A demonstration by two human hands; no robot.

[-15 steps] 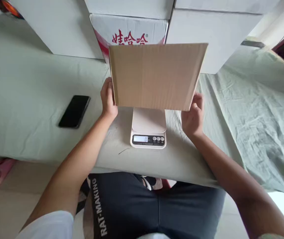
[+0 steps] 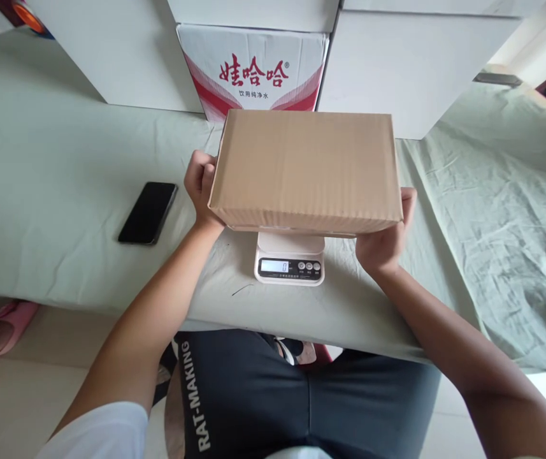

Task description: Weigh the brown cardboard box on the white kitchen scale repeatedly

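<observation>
Both hands [image 2: 202, 186] on cardboard box [image 2: 307, 166] above scale [image 2: 290, 268]

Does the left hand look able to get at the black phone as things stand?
Probably not at once: the left hand is holding the left side of the cardboard box. Otherwise the way looks free, only green cloth showing between hand and black phone.

A plain brown cardboard box [image 2: 306, 167] is held broad face up over a white digital scale [image 2: 292, 243], hiding its rear. The scale lies near the surface [image 2: 359, 312]'s front edge, display [image 2: 274, 266] reading 0.
</observation>
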